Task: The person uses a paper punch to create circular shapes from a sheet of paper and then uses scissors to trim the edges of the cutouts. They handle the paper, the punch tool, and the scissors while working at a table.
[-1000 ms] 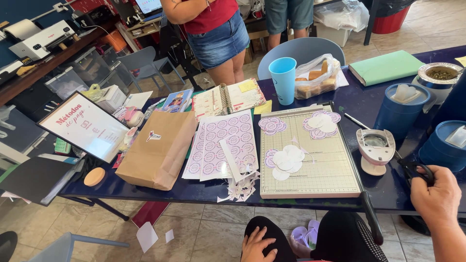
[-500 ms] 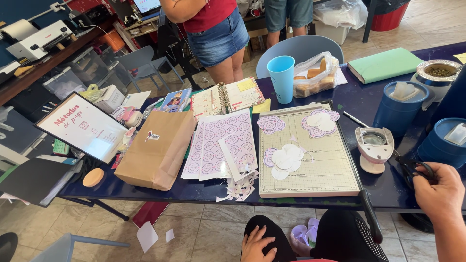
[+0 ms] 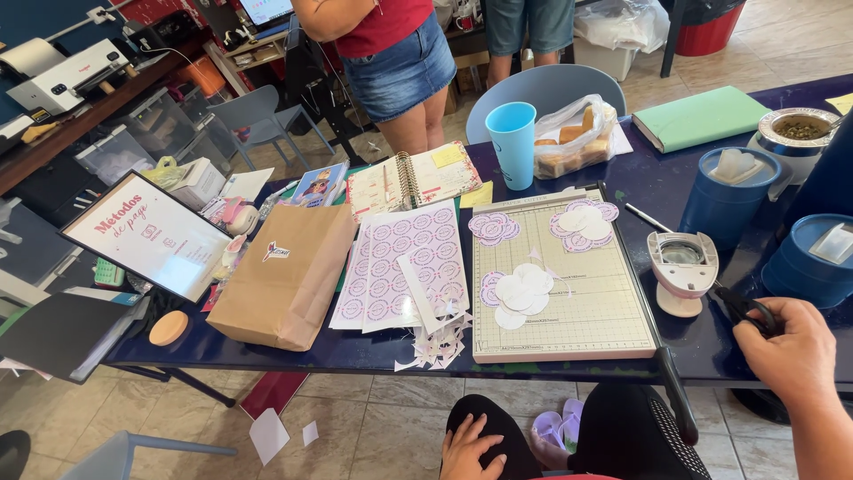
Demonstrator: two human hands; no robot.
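A: Where is the right hand [image 3: 793,354]?
B: At the near right edge of the dark blue table [image 3: 657,182]. Its fingers are curled tight around the black handles of a pair of scissors [image 3: 745,308], which lie on the table just right of a white paper punch [image 3: 681,270].
A: And the left hand [image 3: 469,449]?
B: Down on the person's knee, below the table edge, fingers lightly spread and flat, holding nothing.
A: What sits in front?
B: A cream paper trimmer board [image 3: 560,280] with scalloped paper circles [image 3: 520,293] piled on it. Left of it lie sheets of round purple stickers [image 3: 404,262], with paper scraps [image 3: 435,342] at the near edge, then a brown paper bag [image 3: 286,276] lying flat.
A: Farther back?
B: A light blue cup [image 3: 514,142] beside a clear bag of bread [image 3: 573,138].
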